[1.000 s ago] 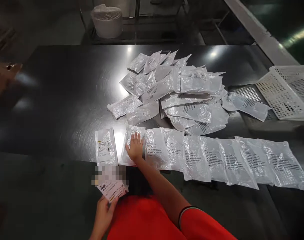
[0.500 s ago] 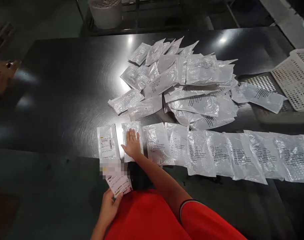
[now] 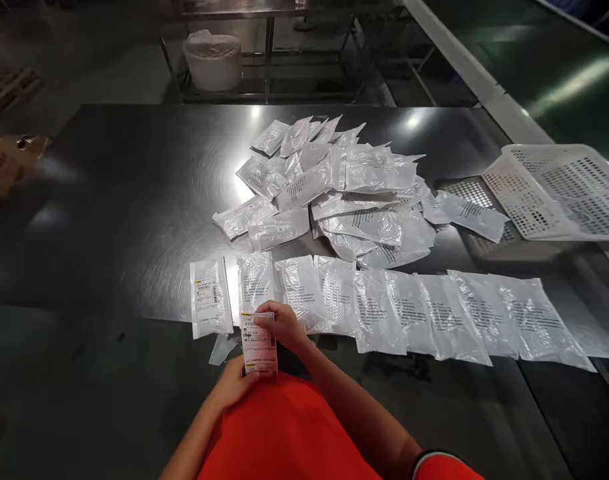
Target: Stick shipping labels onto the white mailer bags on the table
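A strip of printed shipping labels (image 3: 259, 345) is stretched between my hands, close to my body. My left hand (image 3: 234, 383) is closed on its lower end. The fingers of my right hand (image 3: 284, 325) pinch its upper edge. Just beyond lies a white bubble mailer (image 3: 255, 273), partly covered by the strip and the right hand. To its left, another mailer (image 3: 207, 300) lies flat with a label stuck on it. A small pale scrap of paper (image 3: 223, 349) shows below that mailer.
Several more mailers (image 3: 414, 313) lie side by side along the front edge of the metal table (image 3: 134, 200). Behind them is a heap of mailers (image 3: 364, 173). A white perforated basket (image 3: 534, 193) stands at the right. A wrapped white roll (image 3: 214, 63) sits beyond the table.
My right hand has left the second mailer, where it lay flat, and now pinches the label strip. My left hand has shifted slightly right and up with the strip. The view has tilted up.
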`<state>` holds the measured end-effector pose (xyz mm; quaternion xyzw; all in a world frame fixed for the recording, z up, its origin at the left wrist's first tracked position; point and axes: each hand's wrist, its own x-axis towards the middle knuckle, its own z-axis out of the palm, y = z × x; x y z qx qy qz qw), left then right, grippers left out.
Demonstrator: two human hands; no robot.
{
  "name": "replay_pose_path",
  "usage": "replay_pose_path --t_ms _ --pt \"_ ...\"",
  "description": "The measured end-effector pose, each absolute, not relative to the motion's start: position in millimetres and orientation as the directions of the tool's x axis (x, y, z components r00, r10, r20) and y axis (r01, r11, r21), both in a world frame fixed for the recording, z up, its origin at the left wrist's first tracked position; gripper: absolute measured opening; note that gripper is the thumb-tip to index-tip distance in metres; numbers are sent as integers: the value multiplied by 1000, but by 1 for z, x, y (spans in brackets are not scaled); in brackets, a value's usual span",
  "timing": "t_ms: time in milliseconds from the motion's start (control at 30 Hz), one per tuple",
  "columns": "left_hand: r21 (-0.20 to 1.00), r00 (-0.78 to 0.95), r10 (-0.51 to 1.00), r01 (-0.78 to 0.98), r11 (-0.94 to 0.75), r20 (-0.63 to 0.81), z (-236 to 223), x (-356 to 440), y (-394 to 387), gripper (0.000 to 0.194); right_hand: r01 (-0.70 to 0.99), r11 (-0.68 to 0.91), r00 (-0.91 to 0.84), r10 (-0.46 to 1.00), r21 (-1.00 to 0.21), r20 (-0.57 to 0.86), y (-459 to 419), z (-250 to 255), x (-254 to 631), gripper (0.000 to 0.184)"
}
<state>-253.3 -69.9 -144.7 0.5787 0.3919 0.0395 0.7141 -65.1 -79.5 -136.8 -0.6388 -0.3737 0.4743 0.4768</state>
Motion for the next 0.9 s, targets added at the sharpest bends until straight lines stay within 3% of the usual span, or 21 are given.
replay_pose_path --t_ms 67,133,233,367,467,667,733,800,900 --pt "873 563 668 338 353 -488 -150 -246 -65 52 51 -273 306 920 -961 -245 -91 -136 -73 15" --pt "875 457 746 233 424 -484 -154 -235 -58 52 82 -290 304 918 -953 -253 -101 -138 -79 15" --pt "843 409 744 152 515 -528 -157 -217 -51 39 159 -290 381 900 -944 -212 -107 -149 -82 18" --pt "790 293 741 107 603 -605 -168 -204 -61 48 327 -250 474 878 -912 -71 -77 -177 -67 16" --pt "728 247 694 73 682 -676 -184 -208 -80 55 442 -326 531 846 -835 -50 -27 -200 -47 14" --pt "670 263 620 195 716 -740 -218 -247 -120 65 703 -477 543 839 -527 -35 32 -231 -32 22" --pt "669 283 607 273 691 -742 -220 -265 -132 62 746 -491 557 830 -450 17 24 -237 -42 35" --pt "674 298 605 352 649 -738 -214 -283 -142 56 820 -438 496 865 -370 77 10 -242 -55 51" --pt "700 277 656 436 565 -702 -198 -303 -150 49 936 -189 221 972 -297 77 -3 -248 -72 63"
